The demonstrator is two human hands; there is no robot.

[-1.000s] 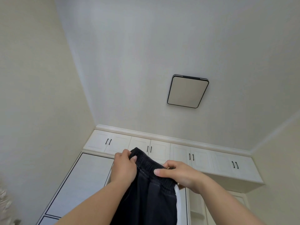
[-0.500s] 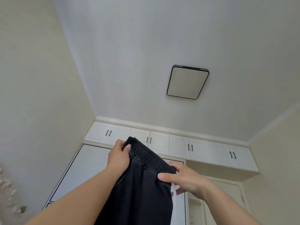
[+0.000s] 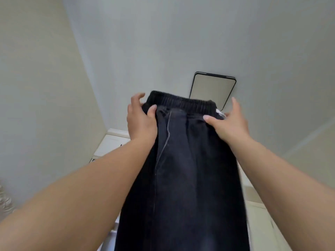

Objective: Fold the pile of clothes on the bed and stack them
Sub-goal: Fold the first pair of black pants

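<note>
Both hands are up high pinching the black pants [image 3: 183,169] by the elastic waistband, left hand [image 3: 140,120] on one corner, right hand [image 3: 228,124] on the other, fabric hanging between them.

The dark trousers [image 3: 183,169] are showing a matt, faded denim-like cloth with a ribbed elastic waistband [image 3: 183,103], while the white cabinets [image 3: 112,144] are looking smooth and painted.
</note>
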